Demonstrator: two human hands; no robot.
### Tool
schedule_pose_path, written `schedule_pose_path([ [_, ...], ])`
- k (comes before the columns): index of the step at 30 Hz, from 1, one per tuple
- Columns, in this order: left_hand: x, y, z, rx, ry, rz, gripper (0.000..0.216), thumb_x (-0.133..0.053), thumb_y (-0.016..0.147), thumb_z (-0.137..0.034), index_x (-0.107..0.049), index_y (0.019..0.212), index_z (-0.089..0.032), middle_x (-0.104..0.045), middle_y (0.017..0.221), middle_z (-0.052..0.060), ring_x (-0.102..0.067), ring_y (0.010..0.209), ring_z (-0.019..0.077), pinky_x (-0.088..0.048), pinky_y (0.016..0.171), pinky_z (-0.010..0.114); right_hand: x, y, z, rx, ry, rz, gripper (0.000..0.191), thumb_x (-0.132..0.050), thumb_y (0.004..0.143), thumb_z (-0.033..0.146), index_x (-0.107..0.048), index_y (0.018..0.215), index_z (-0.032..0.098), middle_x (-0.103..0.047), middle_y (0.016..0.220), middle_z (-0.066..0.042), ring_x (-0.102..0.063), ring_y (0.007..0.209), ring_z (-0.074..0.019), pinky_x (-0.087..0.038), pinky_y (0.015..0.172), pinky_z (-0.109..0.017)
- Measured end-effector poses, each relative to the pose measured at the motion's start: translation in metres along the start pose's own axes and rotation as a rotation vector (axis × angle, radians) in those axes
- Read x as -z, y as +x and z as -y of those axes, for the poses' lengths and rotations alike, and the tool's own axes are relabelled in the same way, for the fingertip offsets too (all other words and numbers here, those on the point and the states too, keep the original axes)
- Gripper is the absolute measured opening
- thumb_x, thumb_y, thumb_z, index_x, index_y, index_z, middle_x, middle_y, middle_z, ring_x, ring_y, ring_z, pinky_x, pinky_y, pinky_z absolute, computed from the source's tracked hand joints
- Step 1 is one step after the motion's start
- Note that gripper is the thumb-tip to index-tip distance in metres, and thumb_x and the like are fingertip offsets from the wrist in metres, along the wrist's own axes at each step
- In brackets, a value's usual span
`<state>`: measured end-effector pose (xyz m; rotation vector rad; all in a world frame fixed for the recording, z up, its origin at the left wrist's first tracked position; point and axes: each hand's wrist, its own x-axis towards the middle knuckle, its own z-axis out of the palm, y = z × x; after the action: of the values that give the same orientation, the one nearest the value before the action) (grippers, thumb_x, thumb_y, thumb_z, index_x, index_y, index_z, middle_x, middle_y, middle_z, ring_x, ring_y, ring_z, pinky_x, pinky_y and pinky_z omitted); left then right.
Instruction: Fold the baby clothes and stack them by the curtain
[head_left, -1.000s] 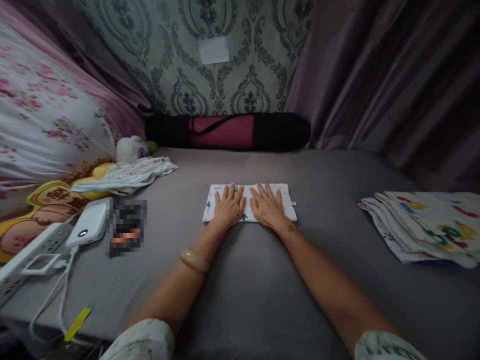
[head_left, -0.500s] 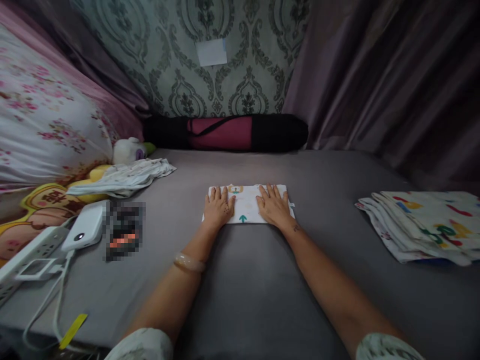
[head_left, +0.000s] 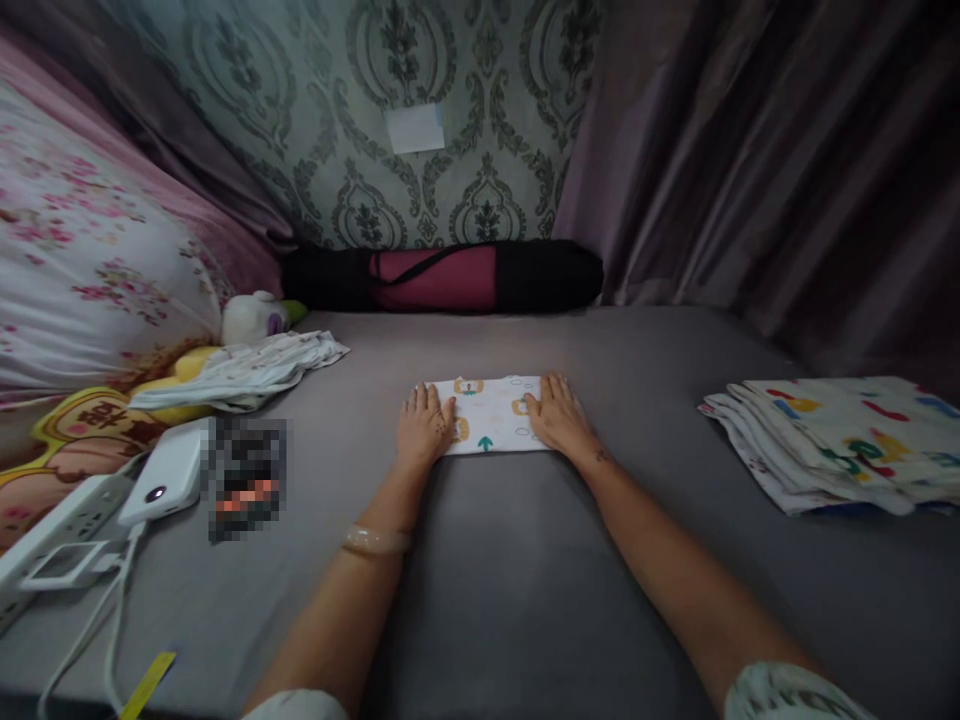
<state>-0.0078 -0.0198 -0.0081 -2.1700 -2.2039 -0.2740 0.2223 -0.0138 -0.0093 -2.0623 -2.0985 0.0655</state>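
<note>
A folded white cloth (head_left: 495, 418) printed with lion faces and green plants lies flat on the grey sheet in front of me. My left hand (head_left: 426, 425) rests flat over its left end, fingers stretched out and pointing away. Over the right end lies my right hand (head_left: 559, 415), also flat with its fingers extended. The cloth's two ends are hidden under my palms, while its middle shows between them. Neither hand is gripping.
A stack of folded printed cloths (head_left: 847, 440) sits at the right. Crumpled white cloths (head_left: 255, 370), a power bank (head_left: 169, 470), a power strip (head_left: 67, 530) and a blurred-out object (head_left: 247, 480) are at the left. A black and red long bag (head_left: 442, 278) lies along the wall.
Both hands have slid outward, the left one leftward and the right one rightward, uncovering more of the cloth's middle. The view has shifted slightly.
</note>
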Motion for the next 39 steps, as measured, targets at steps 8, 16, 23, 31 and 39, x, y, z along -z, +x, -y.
schedule_pose_path([
  [8, 0.004, -0.002, 0.007, 0.016, -0.029, 0.027, 0.060, -0.021, 0.098, -0.042, -0.038, 0.145, -0.007, -0.037, 0.152, 0.017, -0.032, 0.141, 0.0321, -0.030, 0.113, 0.046, 0.016, -0.005, 0.000, 0.160, -0.042, -0.037, 0.065, -0.021, 0.098, 0.044, -0.034, 0.146, 0.002, -0.028, 0.155, -0.018, -0.019, 0.145, -0.0261, -0.013, 0.118, -0.041],
  [16, 0.011, -0.005, 0.009, 0.024, -0.075, 0.096, 0.061, -0.018, 0.098, -0.043, -0.036, 0.147, -0.011, -0.032, 0.155, 0.014, -0.028, 0.143, 0.0322, -0.026, 0.114, 0.049, 0.002, -0.001, -0.007, 0.168, -0.035, 0.026, 0.066, -0.020, 0.098, 0.045, -0.032, 0.148, 0.003, -0.029, 0.155, -0.018, -0.023, 0.144, -0.0265, -0.019, 0.117, -0.041],
  [23, 0.008, -0.004, 0.009, 0.049, -0.097, 0.037, 0.059, -0.020, 0.098, -0.042, -0.039, 0.145, -0.010, -0.035, 0.153, 0.015, -0.026, 0.143, 0.0320, -0.023, 0.115, 0.054, 0.016, -0.002, 0.023, 0.184, -0.057, 0.009, 0.062, -0.023, 0.099, 0.042, -0.034, 0.148, 0.007, -0.027, 0.156, -0.017, -0.020, 0.145, -0.0285, -0.014, 0.118, -0.045],
  [31, 0.006, -0.001, 0.012, 0.076, -0.113, 0.043, 0.059, -0.021, 0.098, -0.042, -0.038, 0.145, -0.011, -0.036, 0.153, 0.015, -0.025, 0.144, 0.0315, -0.022, 0.115, 0.054, 0.006, -0.005, 0.040, 0.191, -0.044, 0.043, 0.058, -0.022, 0.100, 0.041, -0.033, 0.150, 0.014, -0.025, 0.157, -0.013, -0.018, 0.146, -0.0276, -0.013, 0.116, -0.052],
  [39, 0.007, 0.004, 0.014, 0.142, -0.189, 0.018, 0.055, -0.020, 0.098, -0.038, -0.044, 0.142, -0.014, -0.040, 0.151, 0.014, -0.028, 0.143, 0.0303, -0.025, 0.114, 0.054, 0.010, -0.005, 0.065, 0.241, -0.005, 0.077, 0.061, -0.022, 0.100, 0.045, -0.032, 0.150, 0.012, -0.026, 0.157, -0.015, -0.017, 0.146, -0.0283, -0.011, 0.117, -0.051],
])
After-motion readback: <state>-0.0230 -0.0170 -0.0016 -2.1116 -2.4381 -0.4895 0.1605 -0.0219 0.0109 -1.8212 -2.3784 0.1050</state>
